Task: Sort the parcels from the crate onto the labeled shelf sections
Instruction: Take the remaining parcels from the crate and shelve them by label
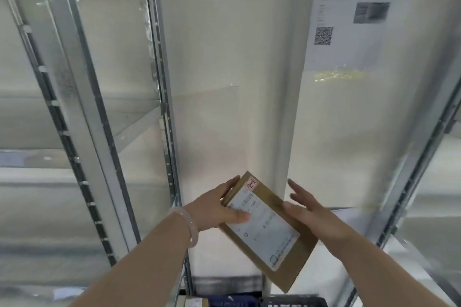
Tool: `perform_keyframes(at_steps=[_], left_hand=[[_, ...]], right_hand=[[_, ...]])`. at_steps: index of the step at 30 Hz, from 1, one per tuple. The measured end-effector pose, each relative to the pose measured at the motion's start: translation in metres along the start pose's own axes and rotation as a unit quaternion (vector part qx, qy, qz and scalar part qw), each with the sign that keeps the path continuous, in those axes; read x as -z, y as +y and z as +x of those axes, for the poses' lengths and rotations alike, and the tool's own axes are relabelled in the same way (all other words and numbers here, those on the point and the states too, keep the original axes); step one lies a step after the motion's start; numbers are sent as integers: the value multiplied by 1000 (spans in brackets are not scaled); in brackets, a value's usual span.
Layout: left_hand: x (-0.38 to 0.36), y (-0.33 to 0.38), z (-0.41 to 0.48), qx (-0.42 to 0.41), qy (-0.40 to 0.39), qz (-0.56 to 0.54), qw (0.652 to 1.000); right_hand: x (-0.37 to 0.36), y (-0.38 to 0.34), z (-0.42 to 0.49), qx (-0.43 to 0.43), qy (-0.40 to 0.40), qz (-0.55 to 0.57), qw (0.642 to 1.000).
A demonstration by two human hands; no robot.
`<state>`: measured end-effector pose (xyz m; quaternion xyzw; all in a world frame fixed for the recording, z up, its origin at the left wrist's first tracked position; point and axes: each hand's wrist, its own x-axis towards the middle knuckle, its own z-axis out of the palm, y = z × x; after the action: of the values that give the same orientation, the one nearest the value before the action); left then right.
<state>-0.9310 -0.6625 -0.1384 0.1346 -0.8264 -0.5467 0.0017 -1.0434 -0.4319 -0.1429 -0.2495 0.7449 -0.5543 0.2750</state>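
Observation:
A flat brown cardboard parcel [282,254] with a white shipping label and a small pink tag marked "2-2" is held in front of the white wall. My left hand [214,209] grips its left edge, thumb across the label and fingers behind. My right hand [314,214] is at the parcel's right edge with fingers straight and spread; the palm seems to touch the edge. The dark crate [294,301] shows only as a rim at the bottom, with a piece of another brown parcel [195,303] beside it.
A metal shelving unit [82,107] with bare grey shelves stands to the left. Another shelf upright [419,169] runs along the right. Between them is a white wall panel with a printed sheet and QR code [349,12] at the upper right.

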Motion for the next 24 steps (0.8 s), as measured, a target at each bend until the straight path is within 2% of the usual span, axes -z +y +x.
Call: perform_keyframes(at_steps=[2, 4, 6, 9, 11, 13, 14, 19, 24], left_hand=[[5, 11, 4, -13, -11, 44, 999], [12, 21, 9, -29, -24, 72, 997], [12, 32, 9, -43, -12, 51, 998], [-1, 37, 10, -56, 115, -52, 990], [-19, 32, 9, -45, 153, -119, 980], [-43, 28, 7, -49, 131, -192, 971], [-54, 27, 6, -62, 116, -194, 972], [-88, 32, 10, -105, 92, -154, 978], [-134, 56, 12, -139, 24, -140, 980]], right_hand=[[-5, -8, 3, -17, -59, -38, 997], [-6, -7, 3, -26, -85, -20, 996], [-8, -3, 1, -11, -55, 11, 998], [-16, 5, 1, 16, 23, 77, 997], [-23, 7, 0, 30, 65, 104, 992], [-26, 8, -2, 43, 103, 122, 986], [-26, 8, -5, 50, 116, 129, 984], [-14, 20, -38, 65, 193, 110, 973], [9, 31, -89, 79, 297, 112, 945]])
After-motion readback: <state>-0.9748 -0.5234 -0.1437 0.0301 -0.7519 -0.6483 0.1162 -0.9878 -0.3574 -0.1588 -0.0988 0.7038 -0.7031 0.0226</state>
